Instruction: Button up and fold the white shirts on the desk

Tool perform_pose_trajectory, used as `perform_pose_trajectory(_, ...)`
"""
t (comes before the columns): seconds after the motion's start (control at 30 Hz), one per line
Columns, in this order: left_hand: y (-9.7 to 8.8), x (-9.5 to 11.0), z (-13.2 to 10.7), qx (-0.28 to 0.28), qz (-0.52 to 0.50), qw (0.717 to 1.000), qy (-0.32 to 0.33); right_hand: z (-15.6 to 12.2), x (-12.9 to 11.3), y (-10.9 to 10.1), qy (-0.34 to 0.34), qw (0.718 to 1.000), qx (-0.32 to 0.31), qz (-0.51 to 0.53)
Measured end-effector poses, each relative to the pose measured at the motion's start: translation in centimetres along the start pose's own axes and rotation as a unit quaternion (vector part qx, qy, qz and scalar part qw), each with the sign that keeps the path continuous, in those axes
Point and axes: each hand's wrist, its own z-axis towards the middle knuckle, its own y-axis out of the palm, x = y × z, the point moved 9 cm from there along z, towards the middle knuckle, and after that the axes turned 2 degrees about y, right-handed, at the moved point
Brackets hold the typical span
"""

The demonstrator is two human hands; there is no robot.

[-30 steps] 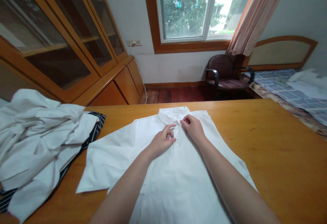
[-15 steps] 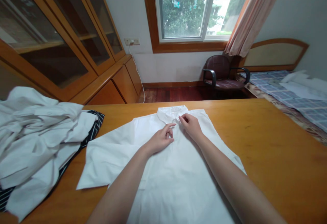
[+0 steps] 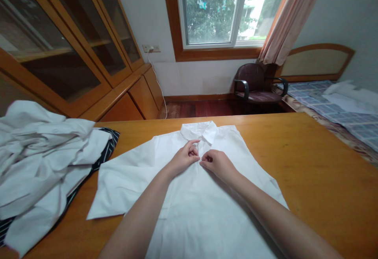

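A white collared shirt (image 3: 203,208) lies spread on the wooden table, its collar (image 3: 199,130) toward the far edge and one sleeve out to the left. At the front placket just below the collar, my left hand (image 3: 186,157) has its fingers curled and its thumb tip on the cloth. Facing it from the right, my right hand (image 3: 217,163) pinches the placket edge between thumb and fingers. The fingertips almost meet. Any button between them is too small to make out.
A heap of white garments (image 3: 44,148) on a black striped cloth (image 3: 110,145) covers the left end of the table (image 3: 313,164). Beyond stand a glass-fronted cabinet (image 3: 102,89), a maroon armchair (image 3: 254,80) and a bed (image 3: 333,101) with checked bedding.
My right hand has moved from the collar down to the placket, beside my left hand. The collar's right point now lies uncovered. My left thumb has come closer to the right fingertips.
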Motion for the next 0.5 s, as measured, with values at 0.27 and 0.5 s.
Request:
perform_pose_trajectory(0.27,0.0,0.2,-0.1,-0.012,0.014,0.999,0.028,-0.5,0.4,0.0,0.036,0.999,0.016,0.029)
perform_pose_trajectory(0.5,0.4,0.9,-0.5,-0.048,0.071,0.995,0.047,-0.6,-0.4,-0.3,-0.025,0.999,0.026,-0.006)
